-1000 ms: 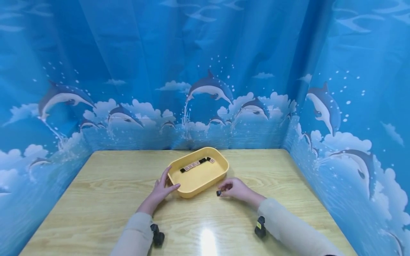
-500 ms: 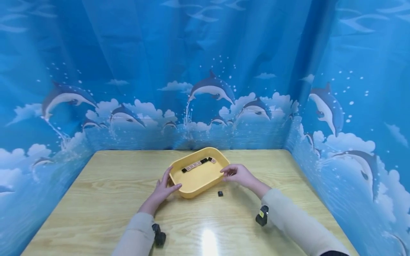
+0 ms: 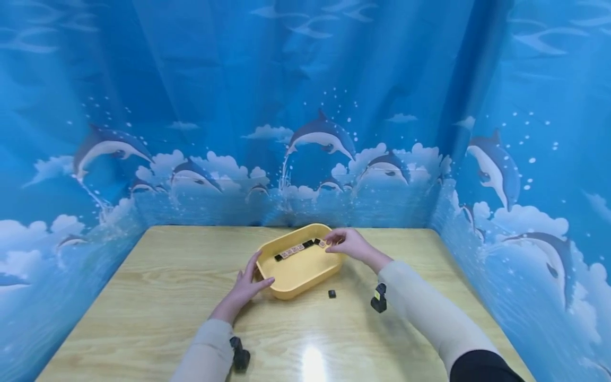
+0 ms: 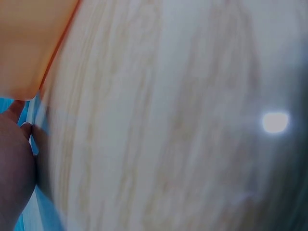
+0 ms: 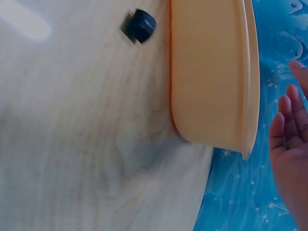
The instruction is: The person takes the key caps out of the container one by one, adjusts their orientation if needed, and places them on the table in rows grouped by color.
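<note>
A yellow plastic basin (image 3: pixel 300 289) sits on the wooden table. Inside it, along the far wall, runs a row of small square tiles (image 3: pixel 293 250), some black, others pale with reddish marks. My left hand (image 3: pixel 244 287) holds the basin's near left corner, thumb at the near rim and fingers along the left end. Over the basin's right end hovers my right hand (image 3: pixel 352 244), its fingertips close to a pale tile (image 3: pixel 322 244). In the right wrist view its fingers are loosely bent with nothing seen between them. A single black tile (image 3: pixel 332 293) lies on the table before the basin.
The wooden table (image 3: pixel 191 276) reaches back to a blue dolphin-print curtain (image 3: pixel 229 132), which also hangs at both sides. Glare (image 3: pixel 313 363) shines on the table's near part. A small black device (image 3: pixel 379 298) is strapped at the right wrist.
My right hand let go of the black tile on the table, then moved up and over the basin's right end. My left hand has kept its place on the basin.
</note>
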`<control>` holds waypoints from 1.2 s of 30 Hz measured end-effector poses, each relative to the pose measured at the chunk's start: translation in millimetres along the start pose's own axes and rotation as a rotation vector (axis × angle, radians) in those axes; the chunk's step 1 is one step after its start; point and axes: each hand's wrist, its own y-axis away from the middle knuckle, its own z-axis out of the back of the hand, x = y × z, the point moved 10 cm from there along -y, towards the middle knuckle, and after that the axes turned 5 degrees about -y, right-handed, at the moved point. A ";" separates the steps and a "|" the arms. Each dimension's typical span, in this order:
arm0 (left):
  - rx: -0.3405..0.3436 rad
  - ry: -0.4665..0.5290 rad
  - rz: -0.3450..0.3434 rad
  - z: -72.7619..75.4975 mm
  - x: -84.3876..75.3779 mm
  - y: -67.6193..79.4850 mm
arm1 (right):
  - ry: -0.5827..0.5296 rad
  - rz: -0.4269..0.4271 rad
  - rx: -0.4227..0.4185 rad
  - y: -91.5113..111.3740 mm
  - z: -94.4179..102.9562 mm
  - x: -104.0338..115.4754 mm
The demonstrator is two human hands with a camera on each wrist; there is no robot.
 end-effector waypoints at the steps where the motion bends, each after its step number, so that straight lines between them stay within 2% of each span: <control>1: -0.003 -0.001 0.002 0.1 0.4 -0.2 | 0.012 -0.002 0.007 -3.8 -0.1 -0.8; 9: -0.009 -0.020 0.011 -0.2 3.5 -1.4 | 0.102 -0.009 0.063 -28.3 -4.4 -9.6; 19: -0.010 -0.041 0.004 -2.5 3.4 2.8 | 0.133 -0.070 0.107 -44.8 -16.8 -31.4; 25: -0.022 -0.038 -0.007 -1.8 1.9 2.1 | 0.160 -0.055 0.116 -52.6 -22.0 -29.6; 33: -0.028 -0.042 -0.010 -0.3 3.7 0.2 | 0.277 -0.065 0.201 -57.8 -37.3 -29.8; 36: -0.027 -0.041 -0.007 0.1 3.3 0.7 | 0.288 -0.070 0.216 -58.9 -41.6 -29.7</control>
